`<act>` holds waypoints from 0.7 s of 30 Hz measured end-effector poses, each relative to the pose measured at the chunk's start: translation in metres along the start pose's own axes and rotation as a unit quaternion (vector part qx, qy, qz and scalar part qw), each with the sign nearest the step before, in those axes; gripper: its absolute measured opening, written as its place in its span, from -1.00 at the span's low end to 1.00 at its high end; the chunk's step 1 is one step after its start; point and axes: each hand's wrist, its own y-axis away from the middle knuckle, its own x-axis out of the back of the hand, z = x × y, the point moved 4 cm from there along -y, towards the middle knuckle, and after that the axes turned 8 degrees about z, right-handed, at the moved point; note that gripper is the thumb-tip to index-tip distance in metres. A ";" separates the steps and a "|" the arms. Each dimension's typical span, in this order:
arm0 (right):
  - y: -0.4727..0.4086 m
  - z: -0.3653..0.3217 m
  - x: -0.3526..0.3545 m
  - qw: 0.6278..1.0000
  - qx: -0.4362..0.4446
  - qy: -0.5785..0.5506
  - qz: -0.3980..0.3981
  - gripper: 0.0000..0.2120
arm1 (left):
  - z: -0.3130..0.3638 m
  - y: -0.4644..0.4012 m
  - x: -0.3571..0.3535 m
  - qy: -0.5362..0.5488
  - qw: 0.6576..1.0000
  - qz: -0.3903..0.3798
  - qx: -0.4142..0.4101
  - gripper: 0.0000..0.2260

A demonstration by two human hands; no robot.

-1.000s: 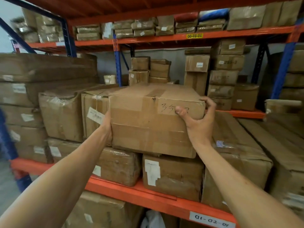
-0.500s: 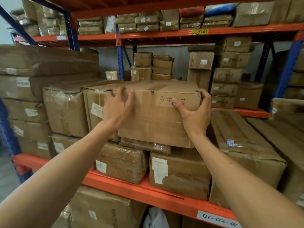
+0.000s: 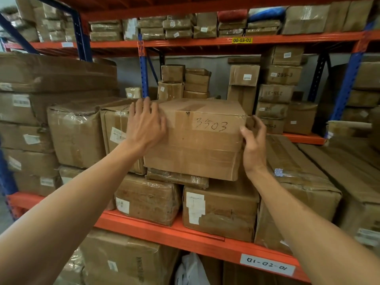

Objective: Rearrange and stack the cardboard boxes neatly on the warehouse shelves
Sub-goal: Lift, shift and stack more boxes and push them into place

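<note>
Cardboard fills the orange shelf (image 3: 164, 230) in front of us, and the box marked "3503" (image 3: 197, 140) sits near its middle, on top of the stack. It rests on a flat plastic-wrapped parcel (image 3: 176, 177) and a larger labelled box (image 3: 220, 212) below, its near face roughly level and facing us. Our left hand (image 3: 146, 126) lies flat on the box's near face at the upper left corner, fingers spread wide and reaching up over the top edge, palm against the cardboard, gripping nothing. Our right hand (image 3: 254, 145) stands at the box's right edge with the thumb touching the near right corner and the fingers curved loosely behind it; it is open, and we cannot tell whether those fingers press the right side. Just left of the marked box stands a taped box with a white label (image 3: 117, 128), partly hidden by our left hand, and beyond it a crumpled wrapped box (image 3: 76, 134). To the right, a long low box (image 3: 296, 182) lies beside the stack. A white tag reading "01-02-01" (image 3: 267, 264) is stuck on the shelf beam at the near right. Farther back, smaller boxes stand in columns on another shelf.
</note>
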 end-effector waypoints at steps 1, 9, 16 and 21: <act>0.003 0.003 0.004 0.999 -0.037 -0.027 0.027 -0.41 | 0.011 -0.001 0.002 0.003 0.999 -0.003 -0.032 -0.42; 0.053 0.055 0.021 0.953 -0.258 0.097 0.126 -0.54 | 0.085 0.022 -0.011 -0.052 0.930 -0.052 -0.360 0.09; 0.074 0.072 0.022 0.933 -0.311 0.166 0.069 -0.87 | 0.085 0.014 -0.011 -0.048 0.950 -0.081 -0.299 0.22; 0.102 0.073 -0.007 0.908 -0.279 0.288 -0.119 -0.73 | 0.087 0.012 -0.008 -0.055 0.957 -0.085 -0.271 0.26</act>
